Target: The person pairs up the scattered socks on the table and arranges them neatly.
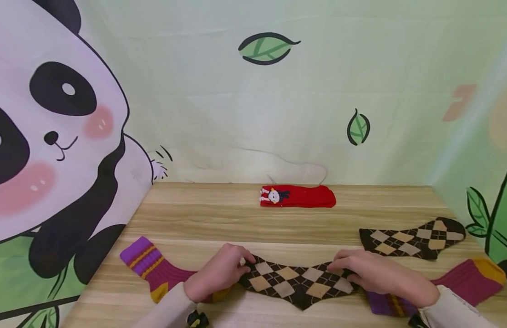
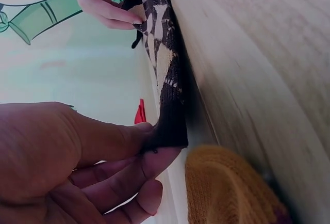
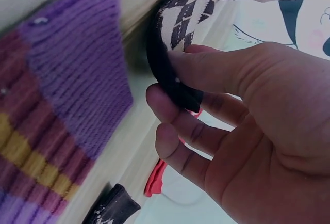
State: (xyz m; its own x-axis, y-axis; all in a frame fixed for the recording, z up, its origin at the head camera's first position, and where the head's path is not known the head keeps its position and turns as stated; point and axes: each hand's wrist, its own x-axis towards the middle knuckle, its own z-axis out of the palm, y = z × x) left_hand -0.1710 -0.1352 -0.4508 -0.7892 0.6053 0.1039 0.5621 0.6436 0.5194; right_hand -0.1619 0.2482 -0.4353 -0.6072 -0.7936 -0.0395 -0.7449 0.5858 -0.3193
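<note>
Left hand (image 1: 220, 272) and right hand (image 1: 375, 271), near: fingers clamped on argyle sock (image 1: 296, 280) ends. Wrist views show thumb pinches; only head view shows red sock (image 1: 308, 196) whole.

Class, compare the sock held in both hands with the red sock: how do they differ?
The held sock is black with pale diamonds; the red sock bears a cartoon figure at one end.
The left hand and right hand pinch the held sock's ends; the red sock lies untouched on the table.
Both socks stretch left to right in the head view.
</note>
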